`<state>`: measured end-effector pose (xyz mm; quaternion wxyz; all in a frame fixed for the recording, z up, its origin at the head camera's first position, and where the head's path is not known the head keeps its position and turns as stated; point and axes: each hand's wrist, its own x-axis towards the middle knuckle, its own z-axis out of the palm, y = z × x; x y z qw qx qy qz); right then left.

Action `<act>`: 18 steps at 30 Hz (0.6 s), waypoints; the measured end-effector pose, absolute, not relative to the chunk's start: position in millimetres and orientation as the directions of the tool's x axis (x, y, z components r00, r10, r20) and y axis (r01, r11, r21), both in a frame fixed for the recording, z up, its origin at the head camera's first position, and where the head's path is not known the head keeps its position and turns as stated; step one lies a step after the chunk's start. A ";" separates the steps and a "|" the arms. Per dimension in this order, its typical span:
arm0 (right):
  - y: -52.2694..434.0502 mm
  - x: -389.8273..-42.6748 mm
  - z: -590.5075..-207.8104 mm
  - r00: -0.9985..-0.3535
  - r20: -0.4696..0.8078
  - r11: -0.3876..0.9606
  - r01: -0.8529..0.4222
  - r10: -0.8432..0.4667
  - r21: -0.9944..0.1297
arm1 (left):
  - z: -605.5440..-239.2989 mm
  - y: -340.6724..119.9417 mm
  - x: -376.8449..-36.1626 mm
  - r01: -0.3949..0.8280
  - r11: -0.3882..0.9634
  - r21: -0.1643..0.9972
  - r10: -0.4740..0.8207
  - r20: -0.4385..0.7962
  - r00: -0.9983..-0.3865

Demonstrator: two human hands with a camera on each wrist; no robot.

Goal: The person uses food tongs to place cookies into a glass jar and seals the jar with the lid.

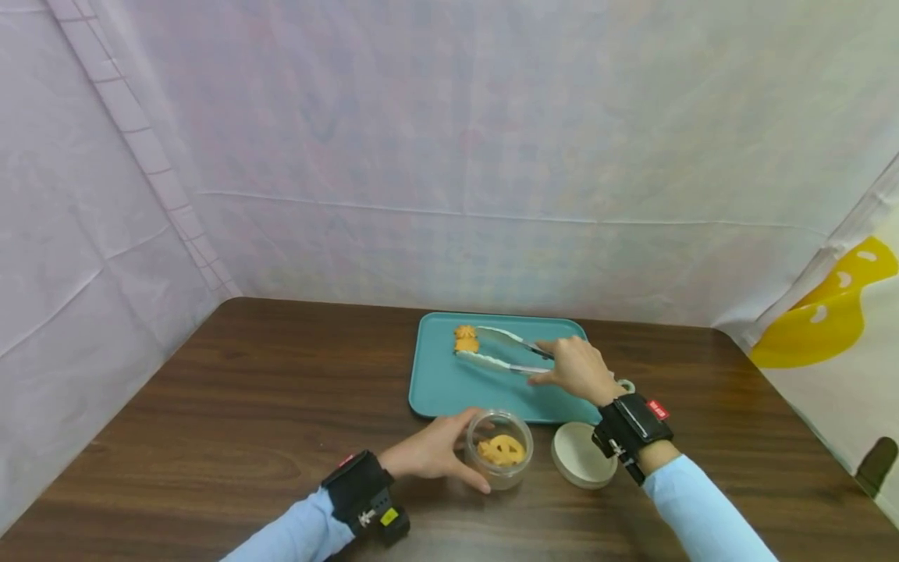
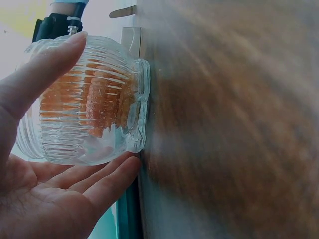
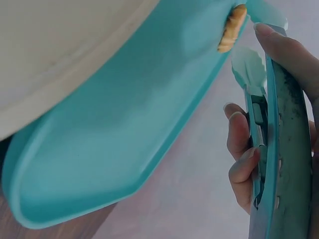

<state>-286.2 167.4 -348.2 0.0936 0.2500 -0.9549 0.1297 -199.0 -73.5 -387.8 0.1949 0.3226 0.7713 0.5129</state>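
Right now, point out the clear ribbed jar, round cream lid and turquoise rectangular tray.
Clear ribbed jar [image 2: 62,134], left wrist view, side wall.
Round cream lid [image 1: 584,456], head view, upper face.
Turquoise rectangular tray [image 1: 485,393], head view, bare floor.

Jar [image 2: 82,107] clear, glossy, ribbed; tongs [image 3: 288,144] metal-handled, scuffed; tray [image 1: 437,382] smooth, plastic-looking; tabletop [image 1: 316,398] wood-grained; backdrop [image 1: 421,140] creased cloth.

room left of tray [image 1: 434,390], jar [image 1: 504,480] blocking front
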 end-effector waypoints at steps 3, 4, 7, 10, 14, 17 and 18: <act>164.7 -289.0 -349.8 -0.855 0.234 0.839 -0.507 -0.462 -0.195 | -387.3 -73.8 -199.4 0.288 0.265 0.920 0.699 0.022 -0.715; 164.2 -289.5 -350.7 -0.852 0.232 0.837 -0.512 -0.468 -0.191 | -387.1 -73.6 -199.4 0.285 0.265 0.921 0.699 0.020 -0.715; 161.9 -290.8 -352.6 -0.847 0.230 0.833 -0.522 -0.479 -0.187 | -386.3 -73.4 -199.1 0.269 0.266 0.925 0.697 0.008 -0.717; 159.9 -292.2 -353.8 -0.851 0.225 0.832 -0.518 -0.475 -0.202 | -385.7 -73.1 -198.8 0.260 0.269 0.928 0.692 0.001 -0.722; 157.5 -292.9 -353.5 -0.857 0.222 0.836 -0.508 -0.465 -0.210 | -386.0 -72.5 -199.1 0.259 0.266 0.928 0.692 0.003 -0.722; 156.6 -292.7 -353.7 -0.857 0.229 0.839 -0.505 -0.461 -0.201 | -386.2 -72.2 -199.3 0.258 0.264 0.929 0.694 0.003 -0.720; 156.6 -292.7 -354.1 -0.857 0.231 0.839 -0.505 -0.461 -0.199 | -386.1 -72.1 -199.3 0.258 0.265 0.929 0.693 0.003 -0.720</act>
